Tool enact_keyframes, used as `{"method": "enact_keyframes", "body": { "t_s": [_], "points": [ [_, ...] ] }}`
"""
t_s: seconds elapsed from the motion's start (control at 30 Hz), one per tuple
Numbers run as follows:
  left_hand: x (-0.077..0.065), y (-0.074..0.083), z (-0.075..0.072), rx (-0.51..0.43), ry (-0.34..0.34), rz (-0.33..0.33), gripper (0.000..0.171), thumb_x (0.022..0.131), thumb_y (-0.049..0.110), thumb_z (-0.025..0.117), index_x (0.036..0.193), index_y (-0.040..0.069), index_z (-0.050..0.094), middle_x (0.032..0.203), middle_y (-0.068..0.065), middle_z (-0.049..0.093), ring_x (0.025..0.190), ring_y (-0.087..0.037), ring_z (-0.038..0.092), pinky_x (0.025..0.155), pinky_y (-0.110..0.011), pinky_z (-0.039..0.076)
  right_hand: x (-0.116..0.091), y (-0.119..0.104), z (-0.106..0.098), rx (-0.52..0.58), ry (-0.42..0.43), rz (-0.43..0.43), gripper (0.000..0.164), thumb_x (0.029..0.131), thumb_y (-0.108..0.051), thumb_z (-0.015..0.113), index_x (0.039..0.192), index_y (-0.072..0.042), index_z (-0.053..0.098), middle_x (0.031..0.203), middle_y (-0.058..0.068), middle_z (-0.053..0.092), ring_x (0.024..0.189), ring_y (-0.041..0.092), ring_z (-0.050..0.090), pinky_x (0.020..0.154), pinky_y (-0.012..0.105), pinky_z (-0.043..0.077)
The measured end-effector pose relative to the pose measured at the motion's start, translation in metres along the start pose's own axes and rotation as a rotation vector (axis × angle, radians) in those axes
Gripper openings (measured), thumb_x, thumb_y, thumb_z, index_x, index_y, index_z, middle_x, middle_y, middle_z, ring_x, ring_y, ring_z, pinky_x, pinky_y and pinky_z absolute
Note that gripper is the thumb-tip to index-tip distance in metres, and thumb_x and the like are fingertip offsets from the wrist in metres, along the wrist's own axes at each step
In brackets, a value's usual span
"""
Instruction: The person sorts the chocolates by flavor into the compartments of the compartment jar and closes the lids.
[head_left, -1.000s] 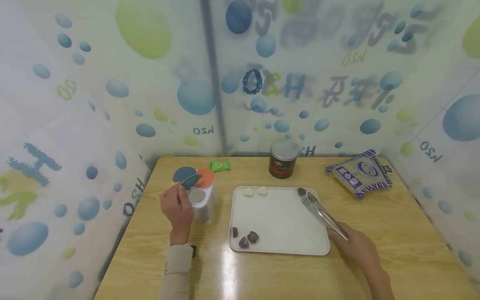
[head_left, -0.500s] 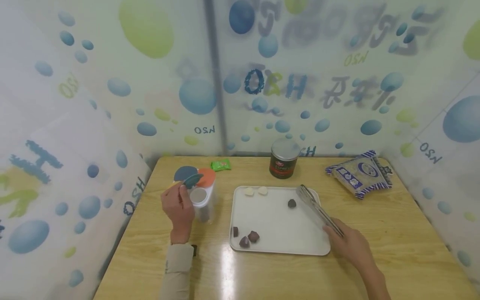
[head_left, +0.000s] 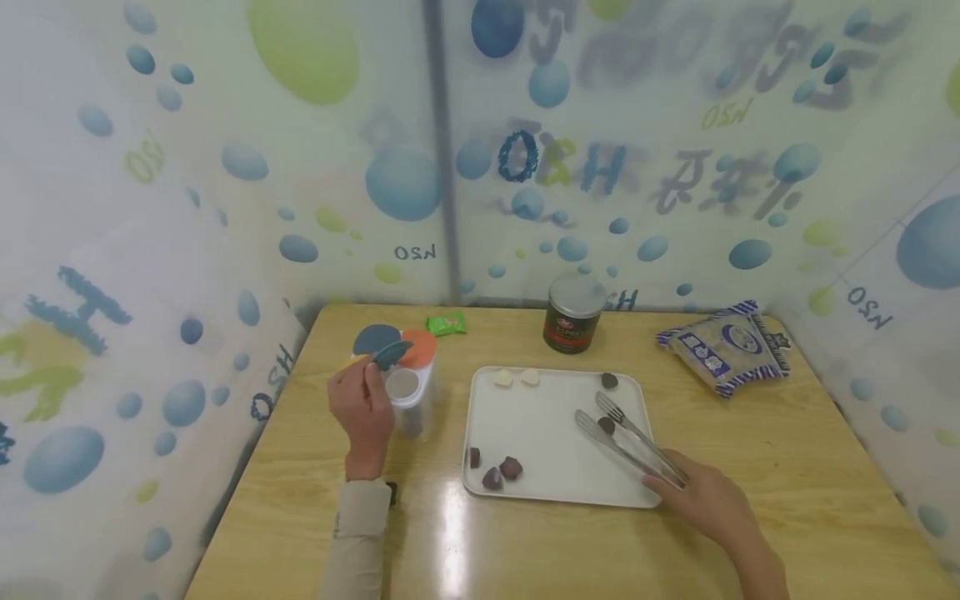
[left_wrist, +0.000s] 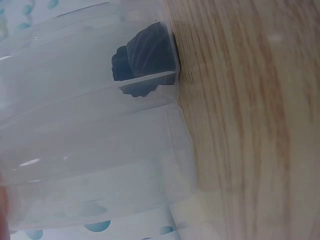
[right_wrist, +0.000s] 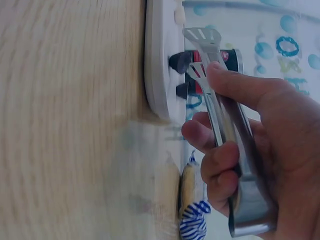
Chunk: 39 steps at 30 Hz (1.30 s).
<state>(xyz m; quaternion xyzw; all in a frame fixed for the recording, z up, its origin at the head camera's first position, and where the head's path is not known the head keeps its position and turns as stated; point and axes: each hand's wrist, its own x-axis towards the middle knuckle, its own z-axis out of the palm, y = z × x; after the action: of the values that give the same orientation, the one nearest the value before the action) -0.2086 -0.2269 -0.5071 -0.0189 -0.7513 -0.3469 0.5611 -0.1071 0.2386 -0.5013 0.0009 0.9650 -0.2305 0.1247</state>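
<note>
In the head view my left hand (head_left: 362,417) pinches the raised teal lid (head_left: 392,355) of a clear plastic container (head_left: 412,412). In the left wrist view, dark shell-shaped pieces (left_wrist: 150,55) lie at the container's bottom. My right hand (head_left: 708,500) grips metal tongs (head_left: 637,442), their tips spread over the white tray (head_left: 555,458). A dark chocolate-like piece (head_left: 606,425) lies between the tongs' arms, and another dark piece (head_left: 609,380) sits behind them near the tray's far right corner. The right wrist view shows thumb and curled fingers round the tongs (right_wrist: 230,130).
Two cream pieces (head_left: 529,377) lie along the tray's far edge, several dark pieces (head_left: 511,467) at its near left. Behind stand an espresso tin (head_left: 572,325) and a green packet (head_left: 446,322). A blue-and-white bag (head_left: 727,346) lies at the right of the wooden table (head_left: 555,550).
The tongs have come down from the tray's far right corner towards its middle right and spread apart. A dark piece earlier left of them now lies between their arms. My left hand keeps its hold.
</note>
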Motion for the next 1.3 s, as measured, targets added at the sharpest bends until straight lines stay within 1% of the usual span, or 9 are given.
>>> {"method": "enact_keyframes", "body": {
  "t_s": [0.1,0.33,0.5,0.67,0.77,1.0,1.1,1.2,1.3],
  "points": [
    [0.001,0.002,0.000,-0.002,0.002,0.006,0.026,0.097,0.010,0.054,0.097,-0.008,0.072,0.088,-0.024,0.073,0.080,-0.040,0.066,0.078,-0.049,0.042,-0.005,0.008,-0.001,0.000,0.004,0.013,0.076,0.092,-0.061,0.059,0.140,-0.002,0.054,0.128,0.029,0.063,0.112,0.051,0.062,0.087,0.062,0.050],
    [0.004,0.005,0.000,-0.004,0.017,0.014,0.022,0.094,0.006,0.055,0.097,-0.007,0.072,0.087,-0.023,0.073,0.079,-0.039,0.066,0.076,-0.048,0.041,-0.007,0.018,0.007,0.017,0.018,0.009,0.073,0.093,-0.058,0.060,0.138,-0.001,0.055,0.121,0.029,0.066,0.106,0.049,0.065,0.087,0.062,0.050],
    [0.003,0.004,0.000,0.001,0.014,0.010,0.022,0.094,0.006,0.055,0.097,-0.007,0.072,0.086,-0.023,0.073,0.078,-0.039,0.066,0.076,-0.047,0.042,-0.003,0.015,0.010,0.011,0.039,-0.035,0.064,0.094,-0.056,0.061,0.134,-0.006,0.060,0.116,0.022,0.071,0.102,0.044,0.067,0.083,0.061,0.052],
    [0.002,0.003,0.000,0.011,0.001,0.012,0.025,0.097,0.009,0.053,0.096,-0.007,0.072,0.085,-0.023,0.072,0.077,-0.039,0.066,0.077,-0.048,0.042,-0.002,0.009,0.014,0.004,0.045,-0.059,0.061,0.093,-0.053,0.063,0.133,-0.007,0.062,0.106,0.013,0.073,0.088,0.030,0.069,0.077,0.054,0.054],
    [0.002,0.003,0.000,0.007,0.014,0.017,0.023,0.095,0.007,0.054,0.096,-0.007,0.072,0.085,-0.023,0.072,0.077,-0.039,0.066,0.077,-0.048,0.042,-0.001,0.005,0.016,0.003,0.058,-0.071,0.060,0.093,-0.052,0.064,0.133,-0.006,0.062,0.104,0.013,0.074,0.085,0.026,0.068,0.077,0.053,0.054],
    [0.003,0.003,-0.002,0.010,0.010,0.021,0.021,0.095,0.006,0.055,0.096,-0.008,0.071,0.086,-0.023,0.072,0.079,-0.040,0.065,0.077,-0.049,0.042,0.000,-0.008,0.014,0.027,0.093,-0.104,0.061,0.094,-0.053,0.063,0.135,-0.007,0.061,0.107,0.013,0.074,0.087,0.025,0.067,0.082,0.055,0.054],
    [0.003,0.002,-0.002,0.021,-0.002,0.022,0.025,0.097,0.010,0.054,0.095,-0.008,0.070,0.086,-0.024,0.071,0.079,-0.040,0.065,0.077,-0.049,0.042,0.003,-0.019,0.011,0.029,0.104,-0.130,0.060,0.094,-0.054,0.062,0.135,-0.010,0.062,0.098,0.006,0.073,0.081,0.020,0.062,0.076,0.048,0.053],
    [0.002,0.002,-0.002,0.027,-0.003,0.022,0.024,0.097,0.010,0.054,0.095,-0.008,0.070,0.086,-0.023,0.071,0.079,-0.039,0.065,0.077,-0.049,0.041,0.007,-0.032,0.010,0.035,0.134,-0.166,0.058,0.094,-0.053,0.062,0.135,-0.012,0.063,0.097,0.004,0.073,0.079,0.018,0.060,0.073,0.045,0.053],
    [0.002,0.003,0.000,0.020,0.003,0.024,0.021,0.095,0.006,0.055,0.096,-0.007,0.071,0.087,-0.023,0.072,0.080,-0.039,0.066,0.078,-0.048,0.041,0.011,-0.044,0.010,0.044,0.164,-0.197,0.057,0.094,-0.051,0.063,0.135,-0.012,0.063,0.104,0.006,0.074,0.080,0.018,0.062,0.074,0.046,0.054]
  ]
}}
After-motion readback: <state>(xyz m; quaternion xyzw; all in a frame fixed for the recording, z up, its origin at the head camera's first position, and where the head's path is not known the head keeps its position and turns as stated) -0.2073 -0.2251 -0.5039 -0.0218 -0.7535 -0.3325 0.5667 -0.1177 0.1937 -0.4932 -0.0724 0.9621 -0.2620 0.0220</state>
